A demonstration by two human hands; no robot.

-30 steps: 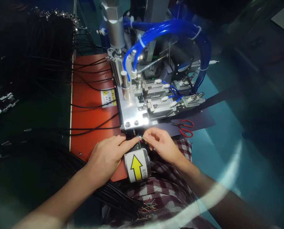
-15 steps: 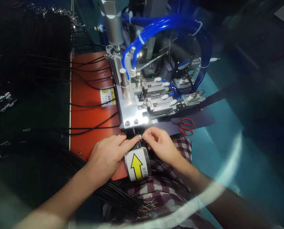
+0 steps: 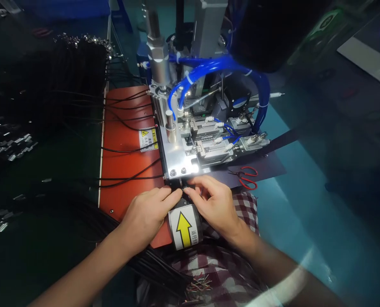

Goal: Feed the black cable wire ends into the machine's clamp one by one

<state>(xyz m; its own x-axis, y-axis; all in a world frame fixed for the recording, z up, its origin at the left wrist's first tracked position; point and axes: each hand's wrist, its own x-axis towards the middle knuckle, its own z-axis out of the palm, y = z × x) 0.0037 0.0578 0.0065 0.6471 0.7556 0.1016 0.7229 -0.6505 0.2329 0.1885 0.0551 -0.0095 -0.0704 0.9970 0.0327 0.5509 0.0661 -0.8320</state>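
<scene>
At the front edge of the machine's metal block, my two hands meet, fingertips almost touching. My left hand is closed with thumb and index finger together, resting over the edge of the orange-red plate. My right hand pinches close to a narrow slot below the block. Whatever lies between the fingertips is too small and covered to name. Just under them sits a rounded black housing with a white label and yellow arrow. Black cables run across the plate into the block.
Red-handled snips lie on a dark plate to the right. A bundle of black cables with stripped wire ends rests on my lap. Blue air hoses arch over the machine. More cables with metal connectors lie at left.
The view has shifted, so the machine appears lower. My right fingers have moved in closer to the block and left thumb; the small red and white wire ends seen between the hands are now hidden.
</scene>
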